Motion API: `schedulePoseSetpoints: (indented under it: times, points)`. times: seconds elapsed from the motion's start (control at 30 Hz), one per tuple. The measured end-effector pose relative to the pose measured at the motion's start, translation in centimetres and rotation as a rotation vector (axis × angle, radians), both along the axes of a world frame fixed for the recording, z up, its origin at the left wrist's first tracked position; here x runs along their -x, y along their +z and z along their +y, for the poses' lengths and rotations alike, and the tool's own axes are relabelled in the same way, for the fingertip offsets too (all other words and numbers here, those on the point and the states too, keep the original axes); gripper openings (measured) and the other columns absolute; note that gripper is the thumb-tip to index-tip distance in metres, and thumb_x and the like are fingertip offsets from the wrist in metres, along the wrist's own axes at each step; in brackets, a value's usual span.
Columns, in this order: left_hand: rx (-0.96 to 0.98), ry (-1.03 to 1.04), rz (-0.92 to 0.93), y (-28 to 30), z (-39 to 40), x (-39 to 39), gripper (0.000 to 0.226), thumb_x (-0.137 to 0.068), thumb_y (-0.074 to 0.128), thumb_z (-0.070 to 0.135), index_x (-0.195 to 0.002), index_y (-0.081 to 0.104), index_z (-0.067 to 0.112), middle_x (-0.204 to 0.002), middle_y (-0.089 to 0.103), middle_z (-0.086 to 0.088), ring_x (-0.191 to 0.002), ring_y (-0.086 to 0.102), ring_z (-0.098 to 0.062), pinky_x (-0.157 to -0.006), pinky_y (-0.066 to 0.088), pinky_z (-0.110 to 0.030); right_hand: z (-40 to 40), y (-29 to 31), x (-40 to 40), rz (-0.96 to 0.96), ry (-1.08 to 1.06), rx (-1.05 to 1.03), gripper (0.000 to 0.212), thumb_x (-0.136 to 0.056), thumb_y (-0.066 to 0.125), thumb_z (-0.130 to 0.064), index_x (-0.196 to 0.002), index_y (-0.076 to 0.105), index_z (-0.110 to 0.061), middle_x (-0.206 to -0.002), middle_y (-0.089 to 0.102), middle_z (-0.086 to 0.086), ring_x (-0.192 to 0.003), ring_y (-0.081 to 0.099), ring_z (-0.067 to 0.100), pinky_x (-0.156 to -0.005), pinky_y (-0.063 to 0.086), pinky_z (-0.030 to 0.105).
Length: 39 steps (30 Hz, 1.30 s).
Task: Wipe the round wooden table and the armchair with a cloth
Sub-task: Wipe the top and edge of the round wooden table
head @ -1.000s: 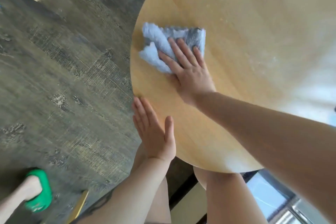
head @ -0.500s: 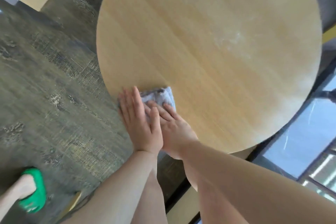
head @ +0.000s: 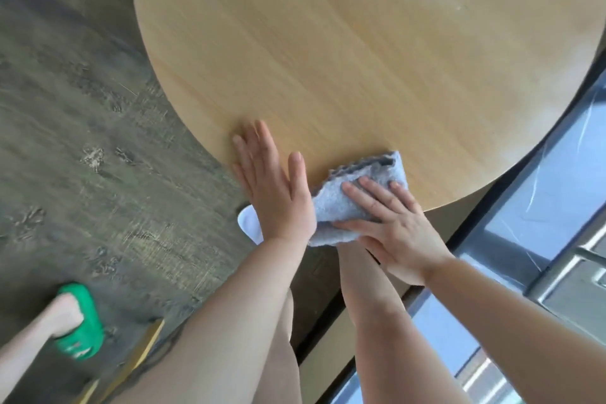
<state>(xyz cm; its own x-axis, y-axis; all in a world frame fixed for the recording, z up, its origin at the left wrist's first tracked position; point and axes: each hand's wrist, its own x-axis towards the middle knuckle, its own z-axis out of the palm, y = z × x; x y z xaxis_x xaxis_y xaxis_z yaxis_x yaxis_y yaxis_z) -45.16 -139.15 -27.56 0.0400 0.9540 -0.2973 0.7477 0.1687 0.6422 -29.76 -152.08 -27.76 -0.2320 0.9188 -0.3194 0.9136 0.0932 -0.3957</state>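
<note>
Starting at the left, a foot in a green slipper (head: 80,334) is seen on the dark floor (head: 82,141); the left grip (head: 272,187) is laid flat, fingers straight, on the near edge of the round tabletop (head: 328,59), nothing held; just beside it the grey cloth (head: 344,207) is pressed onto that edge by the right grip (head: 393,233), fingers spread and straight, part of the cloth overhanging the rim; window glass (head: 551,193) is seen at far right.

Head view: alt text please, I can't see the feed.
The right hand presses a crumpled grey cloth flat-fingered onto the near edge of the round light wooden table, the cloth overhanging the rim. The left hand lies flat at the table's edge beside it.
</note>
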Motion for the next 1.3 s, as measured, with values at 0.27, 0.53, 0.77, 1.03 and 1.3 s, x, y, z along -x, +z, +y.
schedulePoseSetpoints:
  times: [0.27, 0.53, 0.77, 1.03, 1.3]
  points:
    - [0.021, 0.025, 0.020, 0.2, 0.6, -0.4, 0.064, -0.094, 0.023, 0.039, -0.152, 0.014, 0.013, -0.160, 0.009, -0.003, -0.148, -0.002, -0.017, -0.116, -0.007, -0.031, 7.7, 0.1, 10.5, 0.008, -0.584, -0.072, 0.064, -0.098, 0.043, -0.043, -0.153, 0.013, -0.028, -0.161, 0.005, -0.007, -0.148, -0.004, 0.013, -0.118, -0.005, 0.035]
    - [-0.005, -0.246, 0.141, -0.4, -0.2, -0.2, 0.063, -0.093, 0.022, 0.033, -0.152, 0.015, 0.015, -0.160, 0.007, 0.000, -0.148, 0.001, -0.014, -0.117, -0.003, -0.036, 7.2, 0.8, 10.5, -0.072, -0.694, 0.018, 0.056, -0.098, 0.031, -0.043, -0.151, 0.020, -0.029, -0.161, -0.008, -0.001, -0.148, -0.009, 0.021, -0.118, -0.008, 0.041]
    - [0.035, -0.271, 0.279, -0.7, -0.5, -1.2, 0.071, -0.093, 0.023, 0.045, -0.153, -0.002, 0.015, -0.161, -0.008, 0.000, -0.147, -0.009, -0.016, -0.116, -0.007, -0.040, 2.4, -0.4, 5.5, -0.235, -1.410, 0.015, 0.057, -0.100, 0.028, -0.040, -0.154, 0.012, -0.031, -0.162, 0.005, 0.003, -0.149, -0.001, 0.023, -0.119, 0.003, 0.047]
    - [0.023, -0.115, 0.360, -0.8, -2.0, -7.2, 0.071, -0.096, 0.031, 0.040, -0.153, -0.002, 0.013, -0.160, -0.009, -0.007, -0.147, -0.011, -0.020, -0.115, -0.009, -0.043, 2.1, -0.6, -0.2, -0.213, -1.178, -0.057, 0.056, -0.100, 0.030, -0.038, -0.153, 0.012, -0.034, -0.162, 0.007, -0.002, -0.149, -0.001, 0.017, -0.119, -0.005, 0.039]
    - [-0.162, -0.291, 0.485, -1.9, -4.4, -7.6, 0.061, -0.096, 0.020, 0.038, -0.153, 0.013, 0.015, -0.160, 0.010, -0.002, -0.148, 0.007, -0.018, -0.116, 0.001, -0.042, 2.0, -0.7, -6.1, -0.209, -0.828, -0.074, 0.058, -0.099, 0.038, -0.039, -0.152, 0.016, -0.035, -0.161, 0.011, -0.002, -0.149, 0.005, 0.019, -0.119, -0.002, 0.041]
